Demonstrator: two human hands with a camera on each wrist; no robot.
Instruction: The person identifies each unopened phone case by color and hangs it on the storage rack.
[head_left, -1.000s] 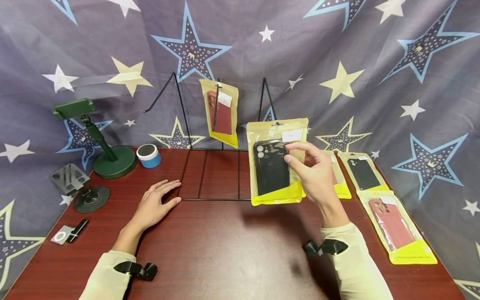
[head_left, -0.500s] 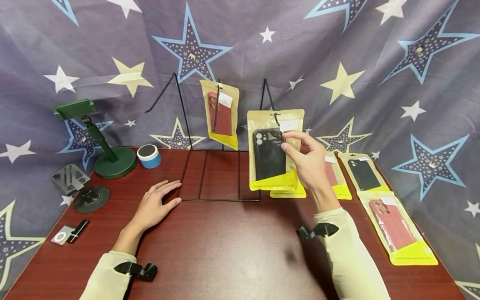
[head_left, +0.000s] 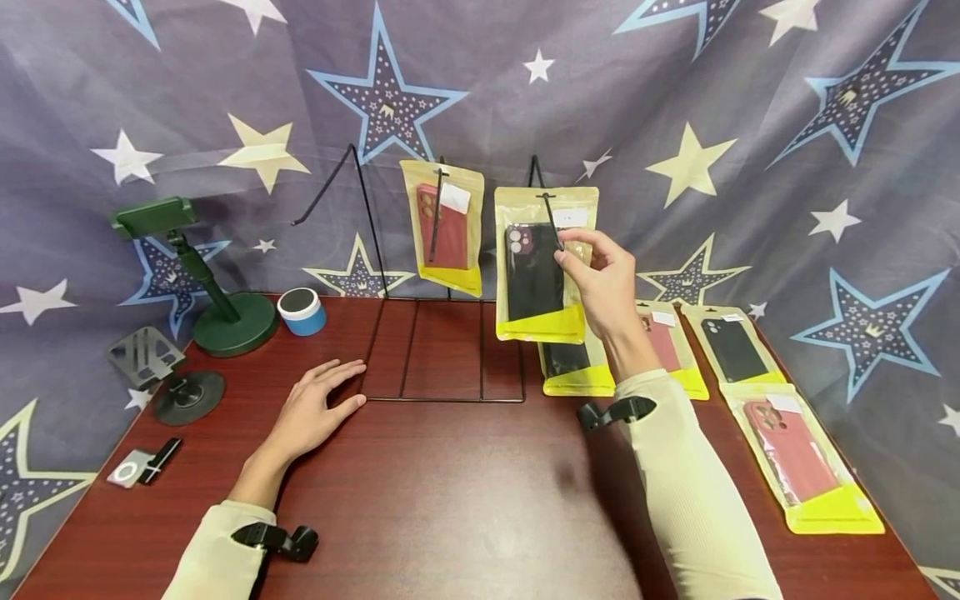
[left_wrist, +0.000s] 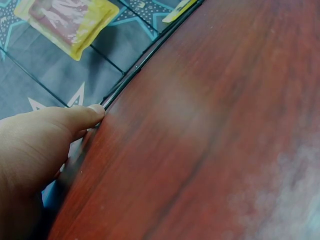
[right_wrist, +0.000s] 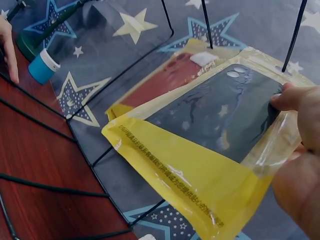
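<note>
My right hand (head_left: 607, 292) pinches the right edge of a packaged black phone case (head_left: 534, 271) between thumb and fingers. The rack's right hook (head_left: 551, 215) passes through the hang hole at the top of this bag. In the right wrist view, the bag's yellow bottom (right_wrist: 170, 175) faces the camera. Low on the left, my left hand (head_left: 311, 412) rests with extended fingers on the corner of the black wire rack (head_left: 442, 400); its thumb (left_wrist: 90, 114) touches the base wire in the left wrist view. A packaged red phone case (head_left: 448, 225) hangs on the middle hook.
Another black case package (head_left: 566, 360) lies behind the held one. More packages, one with a red case (head_left: 795, 450), lie along the table's right side. The left hook (head_left: 324, 187) is bare. At left stand a green phone stand (head_left: 236, 321), a blue-and-white jar (head_left: 302, 312) and a smaller stand (head_left: 187, 396).
My right hand has raised the black case package and moved it slightly left and back, so the hook now runs further through its hang hole. My left hand has stayed put.
</note>
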